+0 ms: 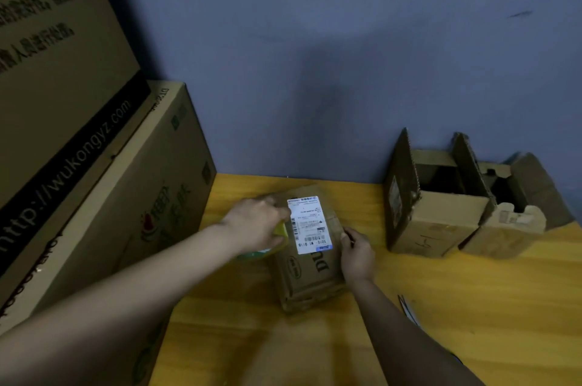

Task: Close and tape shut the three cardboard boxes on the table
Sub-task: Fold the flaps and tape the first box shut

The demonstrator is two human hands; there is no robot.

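both forearms reach in from the near edge. left hand (256, 223) grips a tape roll (267, 247) with a yellow part at the closed box (310, 255)'s left edge; right hand (357, 255) holds its right side. between them the white label (310, 225) reads "501e- m1 8118", with "du" printed below. two open boxes (441, 215) stand well right on the yellow table (472, 307). big cartons (94, 165) at left read "http://wukongyz.com".
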